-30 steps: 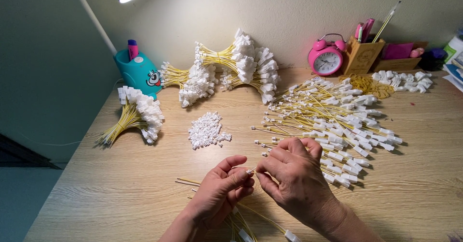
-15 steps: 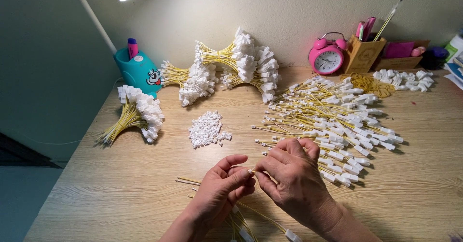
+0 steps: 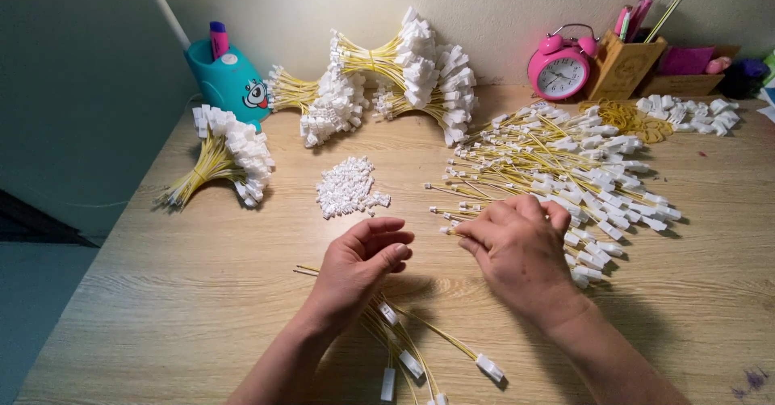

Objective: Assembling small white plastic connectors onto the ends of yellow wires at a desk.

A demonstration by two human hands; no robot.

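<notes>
Hundreds of yellow wires (image 3: 557, 167) fan across the desk (image 3: 161, 292), bundles (image 3: 404, 74) behind, loose white plugs (image 3: 347, 187) between. I am picking: my right hand (image 3: 517, 251) pinches one wire end at the fan's edge; my left hand (image 3: 359, 264) hovers half-curled, empty, above finished wires (image 3: 404, 348). Next likely needs a plug.

A loose spread of yellow wires (image 3: 565, 171) fans across the table, each thin lead ending in a white plastic connector at one end and a small metal terminal at the other, terminals mostly pointing left. One wire end (image 3: 446, 230) is pinched at the right hand's fingertips on the near left edge of that spread. A small bunch of finished wires (image 3: 404, 348) lies under the left wrist, white connectors toward the near edge. A little heap of loose white connector housings (image 3: 347, 187) sits just beyond the left hand.
</notes>
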